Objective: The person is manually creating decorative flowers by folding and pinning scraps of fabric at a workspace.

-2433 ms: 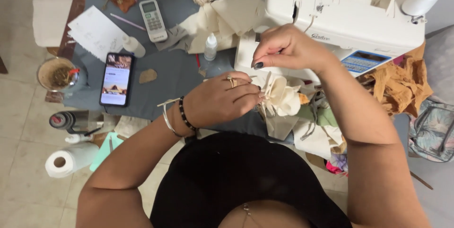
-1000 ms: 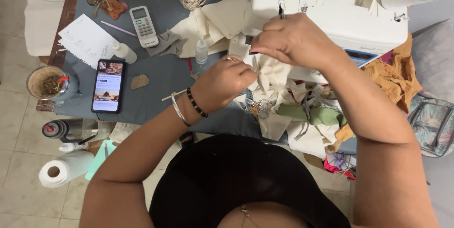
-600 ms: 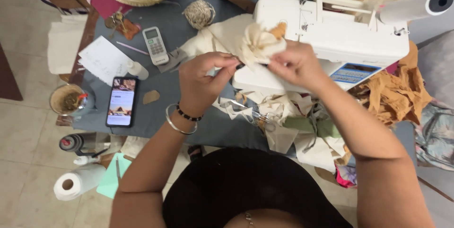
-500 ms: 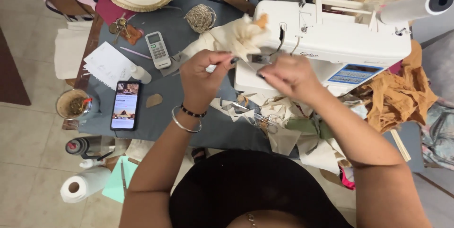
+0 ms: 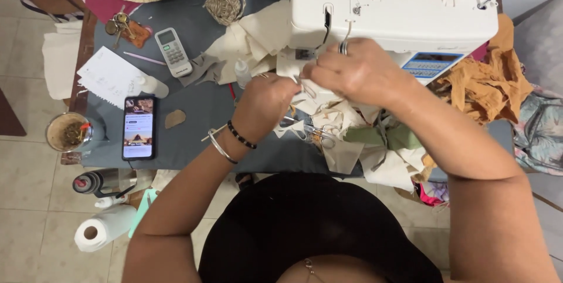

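Pinching cream fabric (image 5: 328, 113), both the left hand (image 5: 267, 104) and right hand (image 5: 358, 75) have fingers closed beside the white sewing machine (image 5: 399, 7); cluttered grey table (image 5: 199, 113), tiled floor (image 5: 29, 201).

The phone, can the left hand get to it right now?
Probably yes. The phone lies flat and uncovered on the grey table, off to the left of the left hand. Nothing stands between them, but that hand is busy with cream fabric by the sewing machine.

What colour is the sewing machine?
White sewing machine, with a blue panel, seen from the head view.
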